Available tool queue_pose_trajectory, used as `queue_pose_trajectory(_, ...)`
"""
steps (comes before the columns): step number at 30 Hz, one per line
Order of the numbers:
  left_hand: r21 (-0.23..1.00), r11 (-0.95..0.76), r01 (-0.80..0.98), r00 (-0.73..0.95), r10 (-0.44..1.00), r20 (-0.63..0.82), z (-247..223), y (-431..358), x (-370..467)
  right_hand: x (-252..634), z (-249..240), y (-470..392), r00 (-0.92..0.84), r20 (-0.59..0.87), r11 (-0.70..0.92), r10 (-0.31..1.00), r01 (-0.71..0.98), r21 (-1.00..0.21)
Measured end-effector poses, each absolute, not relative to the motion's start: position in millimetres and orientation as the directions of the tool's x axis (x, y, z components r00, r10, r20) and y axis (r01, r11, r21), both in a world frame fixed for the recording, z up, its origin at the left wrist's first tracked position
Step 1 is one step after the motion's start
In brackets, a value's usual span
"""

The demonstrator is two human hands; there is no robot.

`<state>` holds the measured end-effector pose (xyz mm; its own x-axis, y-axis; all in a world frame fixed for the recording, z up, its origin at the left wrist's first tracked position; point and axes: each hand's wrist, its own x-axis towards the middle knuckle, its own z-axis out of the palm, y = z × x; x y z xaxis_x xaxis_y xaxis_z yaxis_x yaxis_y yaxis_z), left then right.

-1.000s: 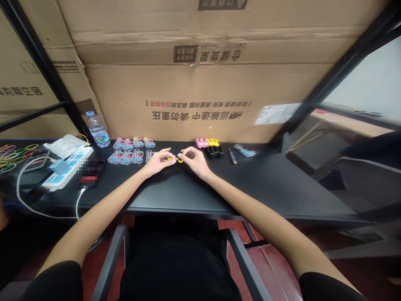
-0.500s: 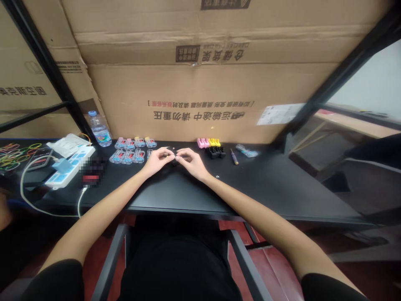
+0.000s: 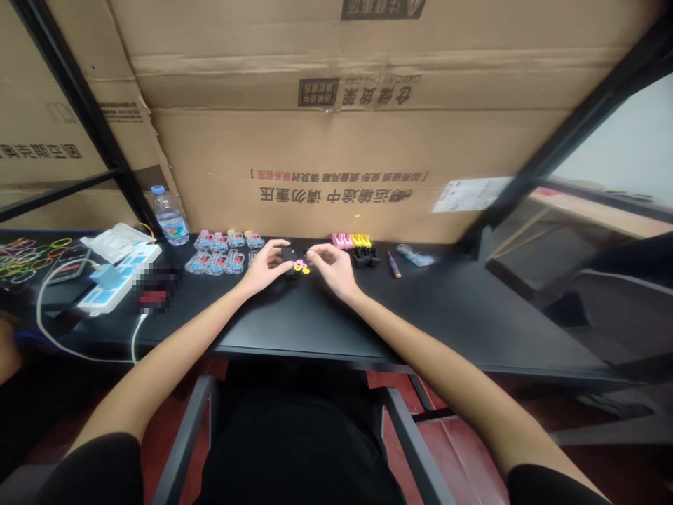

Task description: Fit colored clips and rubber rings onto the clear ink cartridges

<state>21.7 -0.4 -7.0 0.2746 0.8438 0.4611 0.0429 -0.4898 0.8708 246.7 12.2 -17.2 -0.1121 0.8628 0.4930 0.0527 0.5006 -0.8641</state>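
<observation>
My left hand (image 3: 266, 266) rests low over the black table, thumb and fingers closed around a small black block (image 3: 288, 254). Opposite it, my right hand (image 3: 335, 269) pinches a tiny black piece (image 3: 308, 250) whose kind is too small to make out. Between the hands lie small pink discs (image 3: 301, 263) and yellow discs (image 3: 306, 271), with black discs (image 3: 292, 276) at their near side. Left of my left hand, several clear plastic pieces with red and blue parts (image 3: 214, 261) stand in two rows, partly hidden by my fingers.
Behind my right hand sit pink (image 3: 341, 241), yellow (image 3: 361, 240) and black plastic parts (image 3: 364, 257). A screwdriver (image 3: 394, 265) and a clear packet (image 3: 415, 255) lie right of them. A power strip (image 3: 122, 275), a cable and a water bottle (image 3: 171, 217) occupy the left side.
My hands were together at the fingertips; the right has drawn away to the right. The coloured discs and the black block now show between them. A small white piece near my right wrist no longer shows.
</observation>
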Motion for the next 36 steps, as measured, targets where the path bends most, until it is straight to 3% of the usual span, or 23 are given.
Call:
queue_pose_trajectory(12, 0.873, -0.460, 0.159, 0.296, 0.866, 0.403, -4, -7, 23, 245, -12, 2, -0.228, 0.450, 0.474, 0.863, 0.058, -0.879)
queue_pose_trajectory(20, 0.922, -0.375, 0.094, 0.313, 0.891, 0.330, -12, -2, 24, 242, -14, 1, -0.261, 0.455, 0.490, 0.851, 0.083, -0.868)
queue_pose_trajectory(36, 0.920, -0.382, 0.089, 0.386, 0.865, 0.321, -19, -2, 25, 243, -21, 7, -0.241, 0.449, 0.476, 0.860, 0.066, -0.877)
